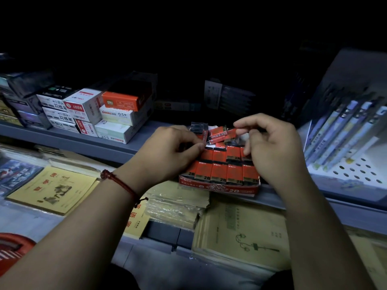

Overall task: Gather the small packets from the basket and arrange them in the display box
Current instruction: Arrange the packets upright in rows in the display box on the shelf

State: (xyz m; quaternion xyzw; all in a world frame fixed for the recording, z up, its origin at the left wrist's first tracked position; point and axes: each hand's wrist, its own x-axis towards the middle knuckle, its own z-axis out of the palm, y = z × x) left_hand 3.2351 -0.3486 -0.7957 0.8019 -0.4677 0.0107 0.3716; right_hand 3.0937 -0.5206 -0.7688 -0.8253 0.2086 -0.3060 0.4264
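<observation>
Your right hand (272,147) pinches several packets (219,133); for the left hand (173,151) I cannot tell. Pinched together, one may slip past the box (219,188).

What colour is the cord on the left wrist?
Red, a knotted cord; the head view shows it.
</observation>
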